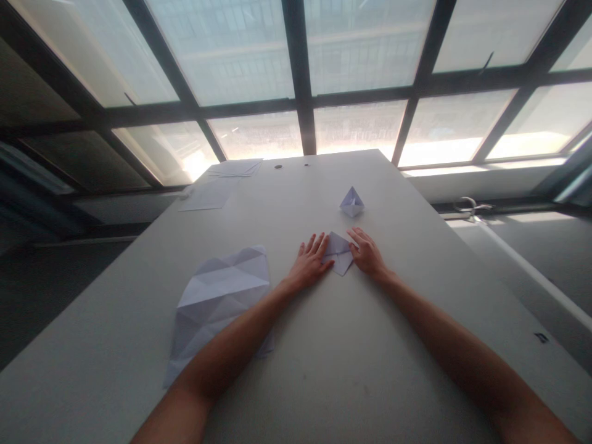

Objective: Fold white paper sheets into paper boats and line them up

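A small folded piece of white paper (pixel 340 251), roughly diamond-shaped with a crease across its middle, lies flat on the table between my hands. My left hand (pixel 311 262) rests on its left side, fingers stretched out and slightly spread. At its right edge, my right hand (pixel 367 251) touches the paper with the fingertips, the fingers extended. Just beyond them stands a folded paper boat (pixel 352 203). To the left, partly behind my left forearm, lies a large creased sheet of paper (pixel 222 290).
The white table (pixel 370 357) stretches toward a row of windows. At its far left are several flat paper sheets (pixel 208 193). A dark round spot (pixel 278 166) shows near the far edge. Off the right side runs a white pole (pixel 531 265).
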`<state>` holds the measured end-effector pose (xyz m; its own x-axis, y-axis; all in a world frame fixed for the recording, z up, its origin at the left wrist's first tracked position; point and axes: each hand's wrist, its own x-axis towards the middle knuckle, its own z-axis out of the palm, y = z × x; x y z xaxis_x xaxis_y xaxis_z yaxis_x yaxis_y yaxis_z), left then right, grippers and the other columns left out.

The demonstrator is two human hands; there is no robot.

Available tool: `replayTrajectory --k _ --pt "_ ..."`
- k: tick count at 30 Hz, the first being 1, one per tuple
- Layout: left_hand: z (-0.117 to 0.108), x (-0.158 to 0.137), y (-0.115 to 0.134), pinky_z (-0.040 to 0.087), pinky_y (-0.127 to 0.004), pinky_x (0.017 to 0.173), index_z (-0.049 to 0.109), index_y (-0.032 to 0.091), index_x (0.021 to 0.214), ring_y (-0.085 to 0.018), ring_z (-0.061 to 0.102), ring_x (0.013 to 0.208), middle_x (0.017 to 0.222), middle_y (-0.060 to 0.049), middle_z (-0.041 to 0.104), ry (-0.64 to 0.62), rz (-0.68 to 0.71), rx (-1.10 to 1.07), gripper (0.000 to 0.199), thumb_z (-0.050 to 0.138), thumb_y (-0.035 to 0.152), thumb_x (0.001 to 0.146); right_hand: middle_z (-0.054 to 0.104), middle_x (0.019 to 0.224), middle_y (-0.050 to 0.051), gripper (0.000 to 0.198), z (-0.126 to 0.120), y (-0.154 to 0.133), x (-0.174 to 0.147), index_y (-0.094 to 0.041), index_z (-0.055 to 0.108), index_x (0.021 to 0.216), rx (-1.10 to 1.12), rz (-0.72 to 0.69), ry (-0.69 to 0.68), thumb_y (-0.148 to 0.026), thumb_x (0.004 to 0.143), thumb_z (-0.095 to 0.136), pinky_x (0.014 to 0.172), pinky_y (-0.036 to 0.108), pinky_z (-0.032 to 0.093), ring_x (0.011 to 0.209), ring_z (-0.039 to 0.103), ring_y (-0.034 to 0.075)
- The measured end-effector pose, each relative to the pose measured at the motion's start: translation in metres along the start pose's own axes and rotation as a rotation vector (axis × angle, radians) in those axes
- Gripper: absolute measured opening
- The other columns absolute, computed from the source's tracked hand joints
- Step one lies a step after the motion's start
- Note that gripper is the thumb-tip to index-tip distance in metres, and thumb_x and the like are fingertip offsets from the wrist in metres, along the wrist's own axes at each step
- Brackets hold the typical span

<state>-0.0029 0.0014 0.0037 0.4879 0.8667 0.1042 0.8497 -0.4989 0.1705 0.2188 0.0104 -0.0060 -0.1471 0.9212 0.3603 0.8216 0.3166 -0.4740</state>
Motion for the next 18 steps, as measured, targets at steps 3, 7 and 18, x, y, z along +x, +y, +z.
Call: replayTrajectory --k 3,7,18 --pt "-0.003 0.000 0.001 0.016 -0.056 0.120 0.017 0.027 0.157 -0.026 0.001 0.153 0.165 -0.003 0.011 -0.023 0.076 0.011 0.066 0.026 0.057 0.100 0.048 0.149 0.010 0.045 0.000 -0.001 0.000 -0.020 0.059 0.136 0.035 -0.164 -0.038 -0.022 0.093 0.046 0.117 0.043 0.031 0.141 0.039 0.023" --pt "-0.005 0.000 0.002 0.012 -0.054 0.121 0.024 0.027 0.156 -0.027 0.008 0.152 0.164 -0.004 0.019 -0.073 0.072 -0.004 0.071 0.033 0.063 0.096 0.048 0.149 0.010 0.043 0.000 -0.004 -0.003 -0.020 0.060 0.135 -0.035 -0.203 -0.187 -0.026 0.094 0.048 0.118 0.048 0.026 0.142 0.037 0.025" --pt "-0.009 0.000 0.001 0.013 -0.053 0.122 0.028 0.026 0.155 -0.028 0.022 0.149 0.158 -0.007 0.034 -0.052 0.067 -0.099 0.083 0.045 0.072 0.088 0.032 0.158 0.015 0.079 -0.018 0.002 0.001 -0.021 0.036 0.152 0.046 -0.307 -0.437 -0.057 0.087 0.061 0.119 0.055 0.011 0.147 0.026 0.029"
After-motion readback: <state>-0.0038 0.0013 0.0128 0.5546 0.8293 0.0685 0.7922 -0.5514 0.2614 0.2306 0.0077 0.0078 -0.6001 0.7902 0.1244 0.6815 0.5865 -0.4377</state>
